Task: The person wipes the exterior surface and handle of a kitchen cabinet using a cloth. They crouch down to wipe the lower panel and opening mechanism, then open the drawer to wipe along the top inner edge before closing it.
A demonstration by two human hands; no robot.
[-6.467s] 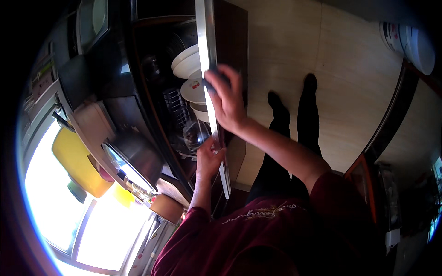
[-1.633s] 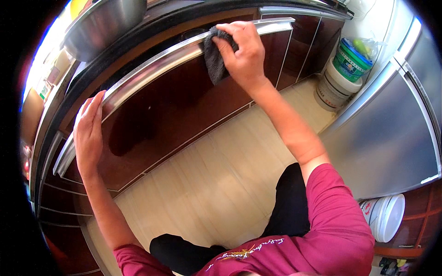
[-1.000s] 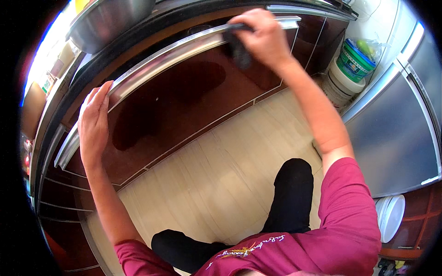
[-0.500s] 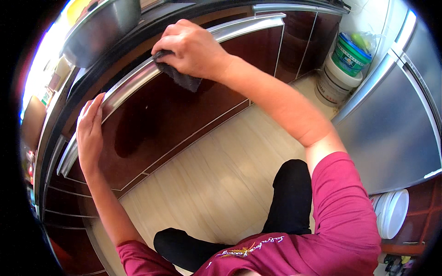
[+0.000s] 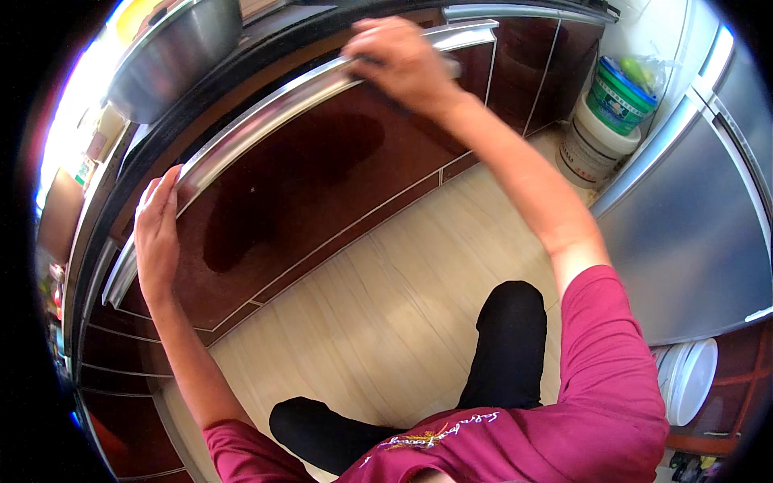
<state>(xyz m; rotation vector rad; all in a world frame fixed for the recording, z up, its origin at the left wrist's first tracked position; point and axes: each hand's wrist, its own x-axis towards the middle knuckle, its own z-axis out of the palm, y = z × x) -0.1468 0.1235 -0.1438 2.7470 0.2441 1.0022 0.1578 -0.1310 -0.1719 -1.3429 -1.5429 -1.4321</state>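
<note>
A dark red glossy cabinet drawer front (image 5: pixel 322 177) with a long silver handle rail (image 5: pixel 266 105) along its top fills the upper middle. My right hand (image 5: pixel 398 60) presses a dark cloth (image 5: pixel 378 80), mostly hidden under the fingers, against the rail near its right end. My left hand (image 5: pixel 157 237) rests flat on the drawer front at the rail's left end, fingers together and holding nothing.
A steel bowl (image 5: pixel 173 52) sits on the black counter edge above. A green and white bucket (image 5: pixel 616 109) stands in the corner at right beside a grey steel appliance (image 5: pixel 692 233). A white lidded tub (image 5: pixel 684 378) is at lower right. Pale wooden floor (image 5: pixel 378 306) lies below.
The view went from an open dish rack drawer to the shut drawer front. My right hand has wiped the cloth along the rail, left and now back right. My left hand stayed put.
</note>
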